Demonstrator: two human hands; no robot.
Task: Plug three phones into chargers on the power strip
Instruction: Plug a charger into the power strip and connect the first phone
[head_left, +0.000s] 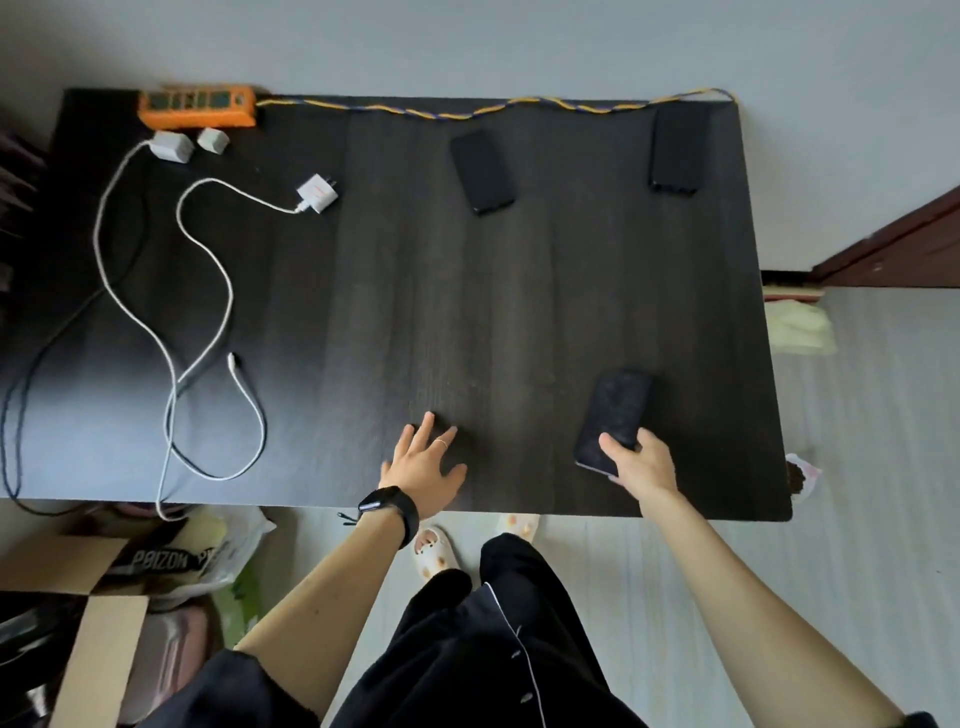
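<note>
Dark wood-grain bench (363, 312) fills frame. Left hand (423, 467) lower centre, grip spread flat on it. Right hand (639, 460) lower right, grip pinching near end of dark slab phone (618, 410). Orange plastic power strip (197, 107) upper left. Black rectangular phone (483, 171) top centre, second black phone (675, 150) top right.

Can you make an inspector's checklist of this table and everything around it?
Surface: dark wooden table.
Job's things: orange power strip in the far left corner; three chargers lying unplugged near it; two phones flat at the far side.
Clutter: nothing seen.
Hands: left hand open, fingers spread, over the table; right hand grips the third phone near the front edge.
Cables: white cables loop on the left; braided cord runs along the far edge.
Surroundings: cardboard box and bags on the floor.
</note>
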